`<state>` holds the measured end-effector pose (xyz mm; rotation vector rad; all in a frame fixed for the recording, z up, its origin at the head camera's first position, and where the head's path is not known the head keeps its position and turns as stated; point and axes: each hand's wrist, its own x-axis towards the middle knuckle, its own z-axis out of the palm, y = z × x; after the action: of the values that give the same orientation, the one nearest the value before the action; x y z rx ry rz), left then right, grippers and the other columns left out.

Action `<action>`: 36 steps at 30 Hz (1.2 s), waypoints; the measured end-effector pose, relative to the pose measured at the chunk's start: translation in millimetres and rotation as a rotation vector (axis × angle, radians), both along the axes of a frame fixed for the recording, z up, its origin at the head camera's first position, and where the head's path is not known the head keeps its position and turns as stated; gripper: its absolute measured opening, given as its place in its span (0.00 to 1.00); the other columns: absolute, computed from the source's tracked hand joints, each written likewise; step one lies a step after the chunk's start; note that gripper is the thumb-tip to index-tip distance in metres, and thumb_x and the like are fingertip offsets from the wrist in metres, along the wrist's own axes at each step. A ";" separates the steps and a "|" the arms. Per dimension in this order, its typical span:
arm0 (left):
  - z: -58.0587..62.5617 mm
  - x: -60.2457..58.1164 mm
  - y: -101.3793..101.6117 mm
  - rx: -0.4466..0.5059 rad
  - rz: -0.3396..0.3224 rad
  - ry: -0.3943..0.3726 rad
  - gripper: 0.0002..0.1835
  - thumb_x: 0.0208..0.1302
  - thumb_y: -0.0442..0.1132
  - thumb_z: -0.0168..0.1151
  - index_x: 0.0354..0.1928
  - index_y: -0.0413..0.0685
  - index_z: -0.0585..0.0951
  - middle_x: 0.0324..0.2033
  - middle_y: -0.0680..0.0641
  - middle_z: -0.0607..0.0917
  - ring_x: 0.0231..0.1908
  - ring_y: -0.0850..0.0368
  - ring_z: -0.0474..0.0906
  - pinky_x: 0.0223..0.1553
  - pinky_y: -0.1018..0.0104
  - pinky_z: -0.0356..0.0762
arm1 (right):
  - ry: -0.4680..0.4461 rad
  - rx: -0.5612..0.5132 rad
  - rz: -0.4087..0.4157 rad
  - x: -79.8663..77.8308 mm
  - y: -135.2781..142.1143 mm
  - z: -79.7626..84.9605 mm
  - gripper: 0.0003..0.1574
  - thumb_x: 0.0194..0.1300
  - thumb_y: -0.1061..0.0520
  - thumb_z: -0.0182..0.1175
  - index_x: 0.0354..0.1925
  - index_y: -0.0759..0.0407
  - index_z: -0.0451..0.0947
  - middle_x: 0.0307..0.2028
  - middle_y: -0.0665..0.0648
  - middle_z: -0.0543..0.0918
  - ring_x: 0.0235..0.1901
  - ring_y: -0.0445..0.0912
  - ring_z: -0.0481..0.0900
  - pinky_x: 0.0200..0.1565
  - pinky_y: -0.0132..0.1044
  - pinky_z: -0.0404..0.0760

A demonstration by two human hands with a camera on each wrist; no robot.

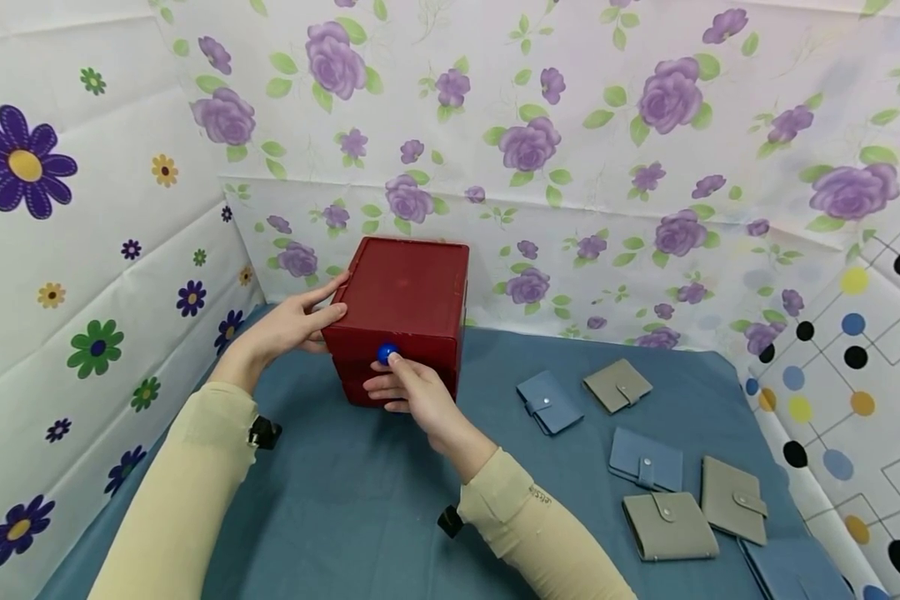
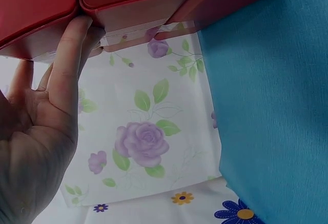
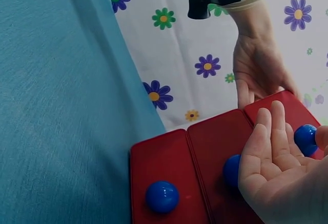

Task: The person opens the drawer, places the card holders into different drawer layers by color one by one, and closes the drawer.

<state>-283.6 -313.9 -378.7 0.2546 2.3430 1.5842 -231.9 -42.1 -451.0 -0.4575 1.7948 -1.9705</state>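
Note:
A dark red drawer box (image 1: 405, 287) stands on the blue cloth near the back wall, its front facing me. Three drawer fronts show in the right wrist view, each with a round blue knob; the lowest knob (image 3: 162, 197) and the middle knob (image 3: 232, 170) are untouched. Between thumb and index finger my right hand (image 1: 423, 400) pinches the top drawer's blue knob (image 1: 387, 354), other fingers extended below it. My left hand (image 1: 288, 325) rests against the box's left side, its fingers (image 2: 66, 65) fairly straight along the wall and thumb near the top edge.
To the right lie several snap-strap card holders or small wallets: blue ones (image 1: 550, 403), (image 1: 648, 458) and grey-beige ones (image 1: 618, 386), (image 1: 671, 525). Flower-printed sheets (image 1: 525, 167) wall off the back and left; a dotted sheet (image 1: 855, 400) hangs at the right.

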 end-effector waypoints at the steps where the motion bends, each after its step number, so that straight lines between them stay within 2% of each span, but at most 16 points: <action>1: -0.3 -0.1 -0.2 -0.002 0.003 -0.001 0.39 0.82 0.58 0.58 0.86 0.79 0.51 0.81 0.35 0.60 0.56 0.37 0.87 0.51 0.46 0.88 | -0.001 0.000 -0.001 0.2 -0.2 -0.2 0.37 0.85 0.34 0.46 0.69 0.60 0.79 0.52 0.56 0.90 0.54 0.50 0.87 0.58 0.45 0.84; 11: -2.6 -0.1 0.5 -0.011 0.016 0.005 0.40 0.81 0.60 0.58 0.86 0.79 0.51 0.82 0.37 0.58 0.61 0.36 0.83 0.51 0.46 0.88 | -0.014 -0.012 -0.006 2.3 -0.5 -0.5 0.38 0.84 0.32 0.47 0.69 0.57 0.79 0.52 0.56 0.90 0.54 0.50 0.87 0.57 0.45 0.84; 19: -0.9 1.4 1.8 -0.007 0.013 0.001 0.39 0.81 0.60 0.58 0.86 0.80 0.51 0.81 0.36 0.60 0.61 0.37 0.83 0.52 0.46 0.87 | -0.033 -0.004 -0.022 2.3 -1.8 2.7 0.37 0.85 0.33 0.47 0.68 0.58 0.80 0.51 0.56 0.90 0.53 0.50 0.88 0.57 0.45 0.84; 28: -1.2 0.6 1.6 -0.021 0.029 0.001 0.39 0.80 0.61 0.58 0.85 0.82 0.52 0.77 0.35 0.67 0.61 0.38 0.84 0.53 0.46 0.87 | -0.053 0.008 -0.038 1.9 -3.7 10.0 0.35 0.86 0.36 0.47 0.67 0.61 0.80 0.50 0.57 0.91 0.52 0.50 0.88 0.58 0.47 0.84; 36: -1.6 1.6 2.6 -0.017 0.029 -0.004 0.39 0.82 0.59 0.57 0.85 0.81 0.51 0.79 0.34 0.64 0.59 0.38 0.85 0.54 0.45 0.86 | -0.052 0.013 -0.034 2.5 -3.2 9.0 0.36 0.86 0.36 0.46 0.68 0.61 0.79 0.51 0.58 0.90 0.52 0.50 0.88 0.59 0.47 0.84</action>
<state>-282.0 -311.3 -380.3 0.2148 2.3666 1.5750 -229.3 -45.3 -442.1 -0.3705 1.7937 -1.9733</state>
